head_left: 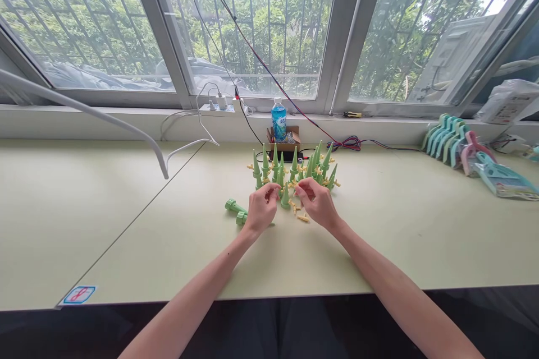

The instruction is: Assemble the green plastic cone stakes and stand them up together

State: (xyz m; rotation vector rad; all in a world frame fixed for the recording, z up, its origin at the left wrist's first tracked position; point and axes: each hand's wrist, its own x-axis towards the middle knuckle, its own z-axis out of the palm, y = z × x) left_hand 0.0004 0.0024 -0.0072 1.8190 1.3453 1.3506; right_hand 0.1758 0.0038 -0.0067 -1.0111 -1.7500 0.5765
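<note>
Several green cone-shaped plastic spikes (290,171) stand upright in a cluster on the pale green table (379,235), with small yellow plastic parts (302,217) scattered among them. Two green cones (236,210) lie on their sides to the left. My left hand (261,207) has its fingers curled in a pinch beside a small upright cone (285,197). My right hand (316,202) is also curled, fingertips pinched close to the left hand's; whatever small piece they hold is too tiny to make out.
A blue-labelled water bottle (278,119) and a small cardboard box (284,140) stand behind the cones at the windowsill. Red and black cables (349,143) run along the sill. Pastel plastic items (455,143) lie at the far right. A white hanger (126,129) reaches over the left.
</note>
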